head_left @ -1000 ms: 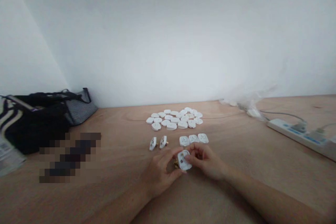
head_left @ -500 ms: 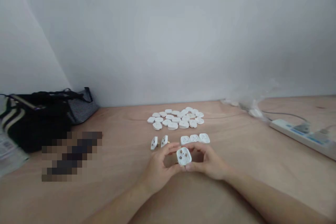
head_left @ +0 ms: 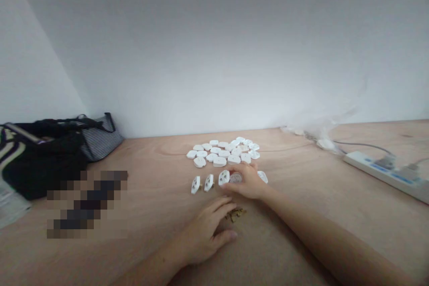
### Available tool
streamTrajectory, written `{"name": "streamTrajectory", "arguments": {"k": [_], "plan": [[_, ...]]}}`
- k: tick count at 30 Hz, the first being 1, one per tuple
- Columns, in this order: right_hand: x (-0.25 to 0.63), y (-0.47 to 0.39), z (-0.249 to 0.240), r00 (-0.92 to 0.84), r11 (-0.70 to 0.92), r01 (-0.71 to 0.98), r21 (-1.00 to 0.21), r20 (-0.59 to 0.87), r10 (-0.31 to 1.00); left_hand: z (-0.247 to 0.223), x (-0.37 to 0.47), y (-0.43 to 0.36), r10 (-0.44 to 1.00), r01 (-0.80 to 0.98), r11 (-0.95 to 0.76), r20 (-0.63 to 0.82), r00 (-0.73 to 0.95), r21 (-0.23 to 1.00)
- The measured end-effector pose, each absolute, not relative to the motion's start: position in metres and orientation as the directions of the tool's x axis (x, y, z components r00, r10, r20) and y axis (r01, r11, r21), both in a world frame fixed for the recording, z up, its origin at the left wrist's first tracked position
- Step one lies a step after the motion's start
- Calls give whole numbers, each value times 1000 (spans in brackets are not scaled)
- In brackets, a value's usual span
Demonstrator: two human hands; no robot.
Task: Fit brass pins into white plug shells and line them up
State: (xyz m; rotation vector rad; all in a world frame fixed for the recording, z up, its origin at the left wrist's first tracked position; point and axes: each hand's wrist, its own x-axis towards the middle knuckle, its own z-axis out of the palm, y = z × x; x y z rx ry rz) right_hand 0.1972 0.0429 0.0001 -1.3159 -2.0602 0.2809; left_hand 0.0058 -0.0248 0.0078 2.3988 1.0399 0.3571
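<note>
My right hand (head_left: 247, 181) grips a white plug piece (head_left: 224, 178) between thumb and fingers, at the right end of a short row. Two similar pieces (head_left: 195, 184) (head_left: 208, 182) stand to its left, with metal pins behind them. Partly hidden by the right hand are white shells, one (head_left: 262, 177) showing at its right. My left hand (head_left: 208, 232) rests low over the table with thumb and fingers apart, holding nothing. Beside its fingertips lies a small pile of brass-coloured parts (head_left: 236, 215).
Several white pieces (head_left: 220, 161) are grouped farther back on the wooden table (head_left: 150, 205). A black bag (head_left: 47, 156) and a pixelated dark object (head_left: 90, 203) are at left. A power strip (head_left: 385, 172), cables and clear plastic (head_left: 323, 136) are at right.
My right hand has moved forward with the plug piece, bringing it beside the two standing ones. My left hand has let go and drawn back slightly, and the brass-coloured pile now shows.
</note>
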Motion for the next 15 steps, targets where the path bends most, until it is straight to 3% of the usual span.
{"name": "streamTrajectory", "arguments": {"k": [9,15], "plan": [[202,51,-2,-322,452,813,-368,362,875,6,5,-21,738,601,-583,47,673,547],[226,50,2,-374,457,843,-285,300,878,8,6,-17,762,578,-594,160,628,559]]}}
